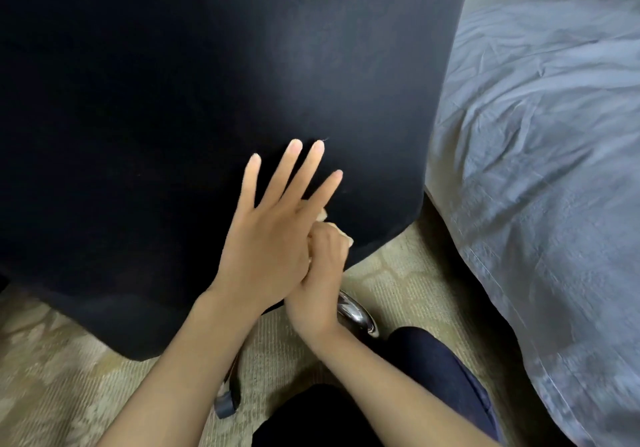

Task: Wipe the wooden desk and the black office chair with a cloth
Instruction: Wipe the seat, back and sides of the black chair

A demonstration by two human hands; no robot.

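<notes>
Where the right grip (322,270) curls, cloth (343,233) inside, against chair (207,82).

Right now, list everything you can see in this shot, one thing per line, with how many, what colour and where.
office chair: one, black, its fabric panel fills the upper left and middle
chair base: one chrome leg showing, below the panel, beside the right wrist
caster: one, grey, low centre on the carpet
cloth: one, cream, mostly hidden in the right hand, against the chair's lower part
bedding: one, blue-grey, wrinkled, right side
carpet: one, beige, patterned, under the chair
trouser leg: one, dark blue, lower right
left hand: one, fingers straight and spread over the chair
right hand: one, curled round the cloth
</notes>
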